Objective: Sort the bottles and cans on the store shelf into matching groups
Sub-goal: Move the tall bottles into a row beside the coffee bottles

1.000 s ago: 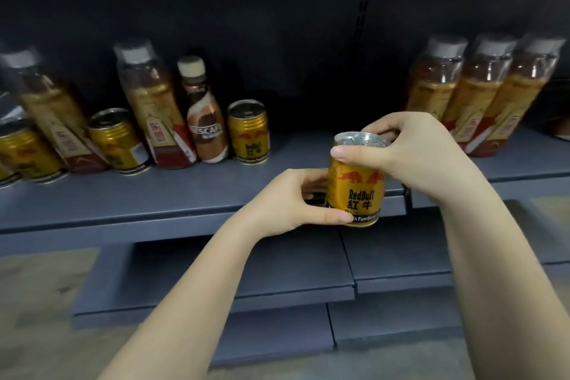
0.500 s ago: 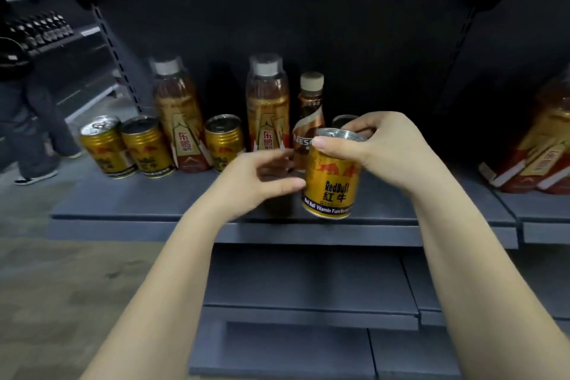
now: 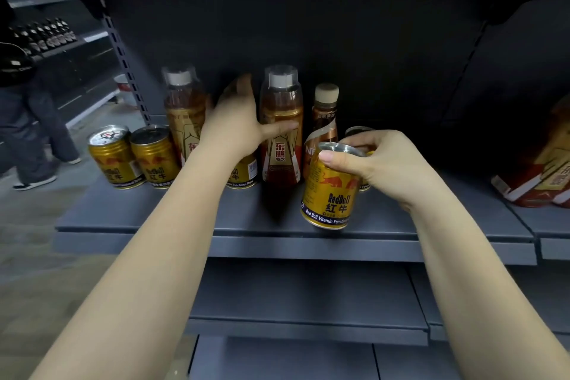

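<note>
Right hand (image 3: 385, 160) grasps a gold Red Bull metal can (image 3: 331, 194) above the grey shelf (image 3: 431, 225); left hand (image 3: 237, 123), grip released, reaches beside a tall amber plastic bottle (image 3: 281, 133).

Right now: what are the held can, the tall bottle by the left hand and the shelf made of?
Held can: metal, likely aluminium; bright silver rim, glossy gold printed wall.
Tall bottle: clear plastic, probably; amber liquid shows through, printed sleeve label, white cap.
Shelf: looks like matte grey-blue painted sheet metal; folded front lip.

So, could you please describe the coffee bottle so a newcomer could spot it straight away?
Start at the grey shelf with the drinks. The coffee bottle stands at the back, right of the tall bottle beside the left hand. Only it has a beige cap and brown-and-white label.
</note>
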